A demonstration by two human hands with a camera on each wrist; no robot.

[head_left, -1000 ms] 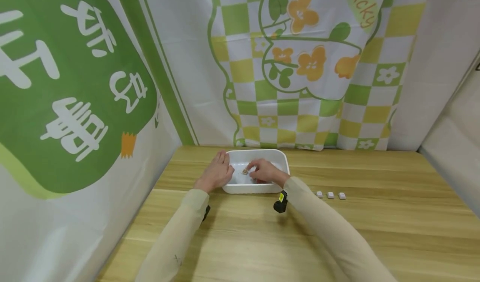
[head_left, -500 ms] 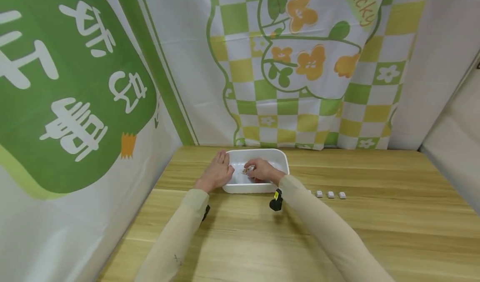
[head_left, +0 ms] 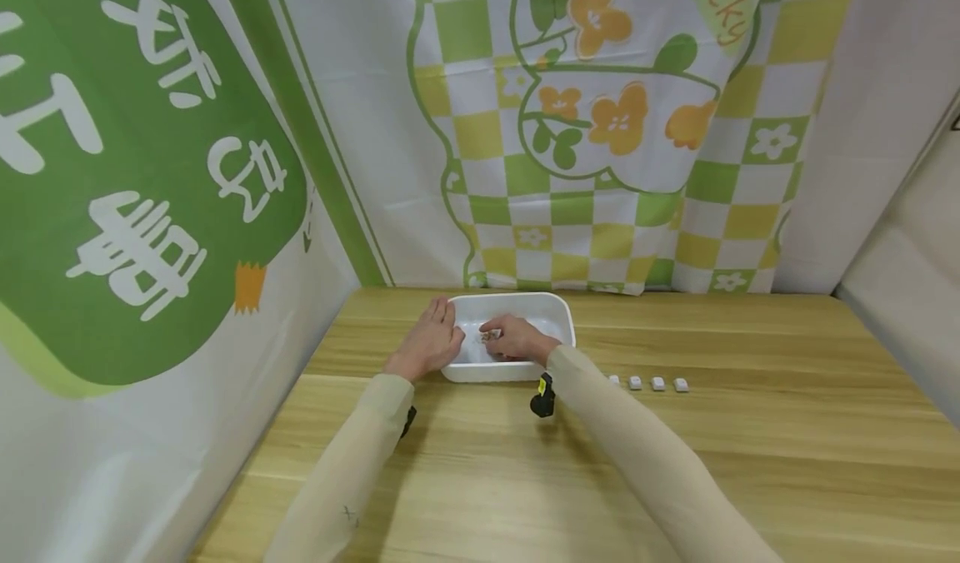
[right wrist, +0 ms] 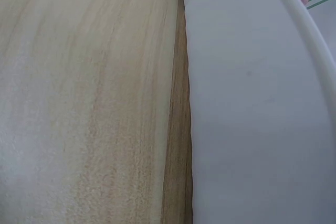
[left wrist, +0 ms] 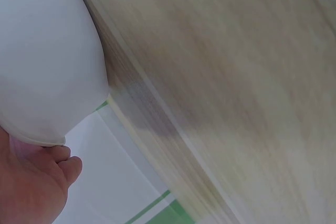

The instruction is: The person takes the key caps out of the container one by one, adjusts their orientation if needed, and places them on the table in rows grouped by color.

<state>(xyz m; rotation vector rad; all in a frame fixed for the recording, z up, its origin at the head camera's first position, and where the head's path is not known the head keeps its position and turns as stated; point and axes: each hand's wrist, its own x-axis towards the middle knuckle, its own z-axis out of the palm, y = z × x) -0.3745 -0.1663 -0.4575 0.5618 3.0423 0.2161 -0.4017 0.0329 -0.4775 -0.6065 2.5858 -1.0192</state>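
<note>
In the head view a white plastic tub [head_left: 498, 371] stands at the back of the table. My left hand [head_left: 427, 342] grips its left end, with the thumb over the rim. In the left wrist view curled fingers [left wrist: 69, 165] show at the rim. My right hand [head_left: 517, 338] reaches down into the tub. Its index finger and thumb lie either side of small brownish and white pieces [head_left: 489, 336] on the tub's floor. These are too small to make out, and I cannot tell whether they are pinched. The right wrist view shows mostly the tub's outer wall [right wrist: 252, 103].
Several small white square pieces like keycaps [head_left: 657, 383] stand in a row right of the tub, beside the right sleeve [head_left: 630, 430]. A patterned cloth [head_left: 570, 213] hangs behind the wooden table [head_left: 480, 480]. A green and white sheet [head_left: 150, 255] hangs at the left.
The right hand has moved left inside the tub, and its finger and thumb now come around the small pieces. One more white piece shows beside the sleeve. The left hand stays at the rim.
</note>
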